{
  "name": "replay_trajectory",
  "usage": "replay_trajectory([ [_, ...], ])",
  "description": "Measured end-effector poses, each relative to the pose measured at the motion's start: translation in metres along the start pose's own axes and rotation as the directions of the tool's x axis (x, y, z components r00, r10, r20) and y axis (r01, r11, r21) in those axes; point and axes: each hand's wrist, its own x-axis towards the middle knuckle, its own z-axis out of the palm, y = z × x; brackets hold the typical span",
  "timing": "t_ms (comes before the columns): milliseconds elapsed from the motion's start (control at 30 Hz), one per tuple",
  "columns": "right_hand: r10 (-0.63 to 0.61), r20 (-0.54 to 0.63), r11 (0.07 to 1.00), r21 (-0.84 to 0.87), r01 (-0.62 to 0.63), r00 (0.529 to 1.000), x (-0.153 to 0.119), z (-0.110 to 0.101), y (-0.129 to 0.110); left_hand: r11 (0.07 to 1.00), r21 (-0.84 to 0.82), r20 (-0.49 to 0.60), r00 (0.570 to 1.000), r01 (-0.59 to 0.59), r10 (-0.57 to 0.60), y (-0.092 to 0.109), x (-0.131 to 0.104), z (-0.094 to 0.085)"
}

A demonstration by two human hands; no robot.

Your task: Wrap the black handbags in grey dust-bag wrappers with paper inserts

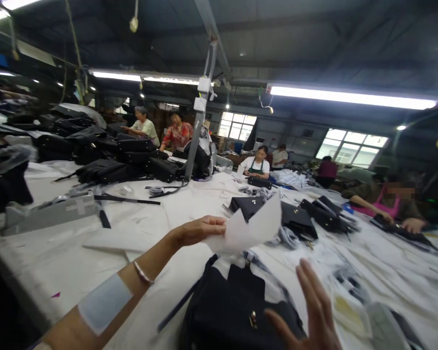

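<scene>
Faces a broad counter [65, 272] under white sheeting, in a dim hall with bright tube lights [350, 97] overhead and windows [352, 147] in the far wall. Pinches a thin white sheet [257, 226], notched along its upper edge, between thumb and fingers of the left hand [208, 229], raised over the counter just beyond a black bag [222, 311]. Holds the right hand [316, 311] open and empty, fingers apart, thumb reaching in front of the bag's right side; cannot tell from this view whether touching it. Has the black bag nearest, at the bottom centre, with a gold-coloured clasp [253, 320] on its front and a dark strap [177, 306] out to the left. Wears a silvery bracelet [143, 273] on the left wrist and a pale patch [105, 304] on the forearm. Beyond the sheet, look to more black bags [297, 219] and coiled grey bundles [288, 238]. To the left, find a long grey piece [54, 214] and, farther back, a heap of black bags [131, 146] beside a leaning metal post [194, 150]. To the right, see a person in a pink apron [390, 201] with both hands at a dark item [405, 233]; farther off, a person in a green apron [256, 166].
</scene>
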Motion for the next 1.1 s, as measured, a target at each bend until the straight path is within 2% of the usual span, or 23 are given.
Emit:
replay_trajectory([
  [67, -0.044, 0.0, 0.997, -0.069, 0.044, 0.999, 0.026, -0.026, 0.009, 0.999, -0.045, 0.154, 0.988, -0.005, 0.012, 0.018, -0.011, 0.022],
  [133, -0.107, 0.144, 0.991, -0.06, 0.117, 0.984, 0.048, -0.052, 0.016, 0.998, -0.056, 0.249, 0.967, -0.043, 0.056, 0.036, -0.018, 0.04],
  [167, -0.123, 0.254, 0.991, -0.025, 0.134, 0.959, 0.055, -0.063, 0.018, 0.994, -0.03, 0.241, 0.965, -0.101, 0.105, 0.044, -0.021, 0.047],
  [200, -0.12, 0.352, 0.992, -0.001, 0.129, 0.928, 0.06, -0.072, 0.019, 0.984, 0.026, 0.172, 0.971, -0.175, 0.168, 0.052, -0.023, 0.054],
  [233, -0.096, 0.423, 0.994, -0.003, 0.107, 0.901, 0.061, -0.079, 0.019, 0.959, 0.122, 0.045, 0.967, -0.255, 0.251, 0.058, -0.026, 0.059],
  [267, -0.052, 0.448, 0.996, -0.036, 0.076, 0.892, 0.06, -0.084, 0.018, 0.914, 0.252, -0.116, 0.927, -0.319, 0.356, 0.061, -0.03, 0.065],
  [300, 0.004, 0.43, 0.995, -0.095, 0.041, 0.903, 0.056, -0.087, 0.017, 0.853, 0.388, -0.263, 0.846, -0.348, 0.465, 0.063, -0.035, 0.071],
  [333, 0.055, 0.377, 0.987, -0.162, 0.007, 0.924, 0.051, -0.087, 0.015, 0.787, 0.508, -0.349, 0.751, -0.351, 0.561, 0.061, -0.043, 0.078],
  [367, 0.087, 0.313, 0.975, -0.22, -0.017, 0.946, 0.044, -0.086, 0.013, 0.717, 0.602, -0.355, 0.687, -0.352, 0.634, 0.056, -0.051, 0.086],
  [400, 0.097, 0.264, 0.966, -0.259, -0.027, 0.96, 0.037, -0.083, 0.011, 0.656, 0.659, -0.299, 0.673, -0.367, 0.676, 0.049, -0.06, 0.096],
  [433, 0.097, 0.245, 0.96, -0.279, -0.025, 0.965, 0.03, -0.078, 0.008, 0.612, 0.686, -0.184, 0.72, -0.394, 0.67, 0.039, -0.07, 0.107],
  [467, 0.088, 0.254, 0.958, -0.287, -0.012, 0.963, 0.023, -0.072, 0.005, 0.572, 0.7, -0.029, 0.784, -0.427, 0.62, 0.028, -0.079, 0.119],
  [500, 0.078, 0.282, 0.957, -0.289, 0.007, 0.956, 0.017, -0.066, 0.001, 0.558, 0.715, 0.053, 0.829, -0.421, 0.557, 0.015, -0.086, 0.131],
  [533, 0.076, 0.318, 0.956, -0.292, 0.021, 0.945, 0.012, -0.059, -0.003, 0.548, 0.742, 0.132, 0.886, -0.385, 0.444, 0.004, -0.092, 0.143],
  [567, 0.083, 0.362, 0.955, -0.294, 0.029, 0.928, 0.009, -0.051, -0.008, 0.537, 0.776, 0.177, 0.932, -0.33, 0.316, -0.007, -0.096, 0.155],
  [633, 0.112, 0.47, 0.956, -0.292, 0.034, 0.875, 0.004, -0.038, -0.018, 0.51, 0.837, 0.159, 0.979, -0.201, 0.125, -0.02, -0.097, 0.174],
  [733, 0.149, 0.611, 0.965, -0.26, 0.019, 0.777, -0.002, -0.024, -0.027, 0.495, 0.867, 0.07, 0.998, -0.057, -0.008, -0.024, -0.088, 0.189],
  [800, 0.13, 0.651, 0.981, -0.192, -0.002, 0.748, -0.009, -0.017, -0.028, 0.509, 0.86, 0.045, 0.999, -0.032, -0.013, -0.023, -0.081, 0.194],
  [867, 0.088, 0.685, 0.996, -0.085, -0.041, 0.723, -0.019, -0.013, -0.028, 0.531, 0.844, 0.058, 0.997, -0.074, 0.047, -0.027, -0.077, 0.197],
  [933, 0.058, 0.74, 0.994, 0.023, -0.11, 0.67, -0.03, -0.012, -0.028, 0.518, 0.844, 0.063, 0.985, -0.14, 0.163, -0.039, -0.079, 0.203],
  [1033, 0.05, 0.814, 0.973, 0.09, -0.212, 0.579, -0.04, -0.012, -0.032, 0.382, 0.908, 0.029, 0.935, -0.173, 0.354, -0.067, -0.095, 0.217],
  [1100, 0.065, 0.831, 0.969, 0.08, -0.233, 0.553, -0.044, -0.012, -0.035, 0.296, 0.94, 0.04, 0.918, -0.168, 0.395, -0.084, -0.106, 0.226],
])
